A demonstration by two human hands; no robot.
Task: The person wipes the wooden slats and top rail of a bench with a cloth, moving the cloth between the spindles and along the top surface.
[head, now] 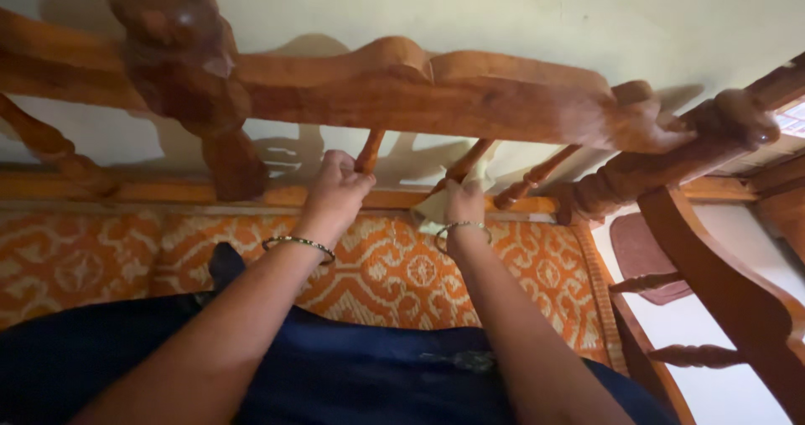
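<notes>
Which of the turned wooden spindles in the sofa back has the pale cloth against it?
The spindle gripped by the right hand, second from the left hand's one; the pale cloth shows only there, the other spindles are bare.

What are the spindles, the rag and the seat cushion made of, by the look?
Spindles: turned wood, orange-brown, glossy, likely varnished; grain and sheen show. Left hand grips one. Rag under the right hand: soft pale cloth, folds visible; fibre unclear. Seat cushion: woven or printed fabric, matte, orange-and-cream pattern.
</notes>
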